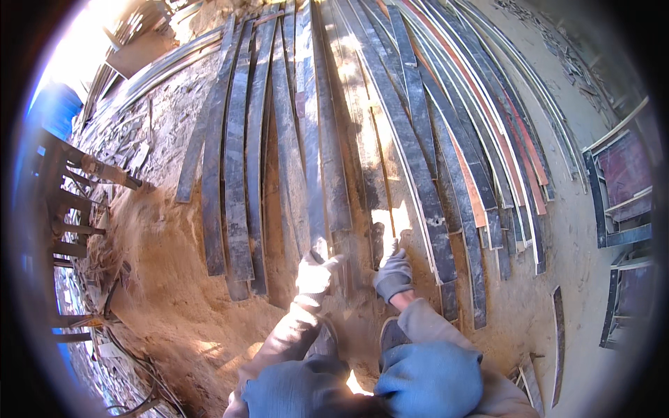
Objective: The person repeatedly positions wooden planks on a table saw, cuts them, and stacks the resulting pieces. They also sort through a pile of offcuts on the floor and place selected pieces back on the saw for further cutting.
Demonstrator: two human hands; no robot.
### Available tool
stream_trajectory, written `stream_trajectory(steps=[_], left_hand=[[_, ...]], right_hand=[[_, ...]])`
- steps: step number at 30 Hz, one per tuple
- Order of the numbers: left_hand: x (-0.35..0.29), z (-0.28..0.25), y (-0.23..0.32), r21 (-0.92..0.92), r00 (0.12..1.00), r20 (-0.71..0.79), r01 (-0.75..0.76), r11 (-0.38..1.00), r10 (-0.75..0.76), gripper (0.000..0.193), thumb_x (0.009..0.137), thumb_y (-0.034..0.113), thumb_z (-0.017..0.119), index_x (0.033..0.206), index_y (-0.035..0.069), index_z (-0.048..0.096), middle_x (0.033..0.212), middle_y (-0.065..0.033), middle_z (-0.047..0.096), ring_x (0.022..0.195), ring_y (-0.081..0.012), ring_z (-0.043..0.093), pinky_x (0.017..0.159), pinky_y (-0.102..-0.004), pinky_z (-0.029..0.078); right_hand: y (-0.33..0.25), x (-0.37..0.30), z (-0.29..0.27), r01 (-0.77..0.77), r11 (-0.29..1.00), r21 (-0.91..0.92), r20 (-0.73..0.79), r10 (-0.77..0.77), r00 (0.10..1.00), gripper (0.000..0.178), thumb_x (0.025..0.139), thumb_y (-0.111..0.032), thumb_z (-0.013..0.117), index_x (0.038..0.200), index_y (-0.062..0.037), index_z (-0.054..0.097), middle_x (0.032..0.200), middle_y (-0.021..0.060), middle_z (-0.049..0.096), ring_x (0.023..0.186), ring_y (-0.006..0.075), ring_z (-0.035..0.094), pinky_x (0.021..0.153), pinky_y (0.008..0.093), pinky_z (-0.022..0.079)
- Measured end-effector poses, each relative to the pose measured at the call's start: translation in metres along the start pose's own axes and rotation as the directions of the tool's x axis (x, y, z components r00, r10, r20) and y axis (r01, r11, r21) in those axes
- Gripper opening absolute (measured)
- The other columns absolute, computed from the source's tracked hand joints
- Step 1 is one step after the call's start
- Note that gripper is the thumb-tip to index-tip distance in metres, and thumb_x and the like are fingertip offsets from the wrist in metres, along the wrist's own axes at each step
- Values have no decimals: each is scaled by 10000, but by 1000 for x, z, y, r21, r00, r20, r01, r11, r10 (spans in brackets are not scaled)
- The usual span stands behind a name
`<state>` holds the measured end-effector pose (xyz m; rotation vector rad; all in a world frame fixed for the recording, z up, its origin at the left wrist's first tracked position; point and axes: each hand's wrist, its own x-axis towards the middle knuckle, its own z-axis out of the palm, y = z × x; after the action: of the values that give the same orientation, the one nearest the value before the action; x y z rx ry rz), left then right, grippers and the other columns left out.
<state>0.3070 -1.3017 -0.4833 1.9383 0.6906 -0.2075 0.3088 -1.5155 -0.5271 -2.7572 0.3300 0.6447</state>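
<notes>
In light work gloves, both my hands are low in the middle of the head view, above my shoes. My left hand (315, 277) is closed round the near end of a long dark plank (315, 188), thumb pointing right. A little to the right, my right hand (394, 273) is closed at the near end of a thin wooden strip (382, 157); its fingertips are partly washed out by bright light. Between the hands another dark plank (337, 188) runs away from me over the sandy ground.
Several dark planks (237, 202) lie side by side on the left. More planks, some reddish-edged (519, 139), overlap on the right. A metal frame (66, 216) stands at the far left, panelled frames (624, 174) at the right. One loose strip (558, 341) lies lower right.
</notes>
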Motion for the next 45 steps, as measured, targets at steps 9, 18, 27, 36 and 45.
stream_trajectory(steps=[9, 18, 27, 36, 45], left_hand=[[3, 14, -10, -5, 987, 144, 68, 998, -67, 551, 774, 399, 940, 983, -29, 663, 854, -136, 739, 766, -231, 701, 716, -385, 574], [19, 39, -58, -498, 891, 451, 301, 813, -54, 484, 874, 131, 876, 1251, -17, 612, 1072, -89, 761, 892, -170, 713, 792, -340, 599], [21, 36, -100, -614, 851, 486, 171, 771, 198, 182, 937, 52, 717, 1097, -32, 727, 1036, -115, 749, 904, -218, 729, 798, -356, 612], [9, 51, -77, -514, 786, 462, -141, 846, 411, 134, 1005, 141, 695, 1053, 25, 741, 982, -46, 748, 808, -166, 707, 712, -337, 603], [2, 49, -55, -658, 682, 711, 563, 500, 169, 304, 994, 158, 661, 1258, 9, 680, 1033, -74, 726, 886, -189, 690, 819, -326, 585]], right_hand=[[14, 4, -6, 12, 994, 107, 11, -13, 1000, 783, 875, -484, 795, 1418, -16, 481, 1434, 315, 548, 1204, 420, 660, 1004, 511, 553], [23, 34, 21, -34, 808, 588, 176, -87, 980, 609, 797, -469, 919, 1123, 2, 712, 1168, 251, 776, 1115, 363, 751, 901, 498, 579], [21, -23, -51, 255, 894, 367, -243, -173, 955, 427, 819, -324, 866, 1020, -26, 635, 1155, 231, 625, 1014, 434, 711, 827, 547, 572], [4, -42, -24, 355, 854, 381, -161, -317, 935, 890, 1025, -627, 616, 1537, 78, 437, 1403, 346, 613, 1145, 491, 696, 937, 541, 586], [3, -43, 2, 195, 773, 604, 69, -294, 953, 1339, 859, -697, 802, 1700, 53, 79, 1675, 350, 347, 1554, 453, 390, 1279, 506, 342]])
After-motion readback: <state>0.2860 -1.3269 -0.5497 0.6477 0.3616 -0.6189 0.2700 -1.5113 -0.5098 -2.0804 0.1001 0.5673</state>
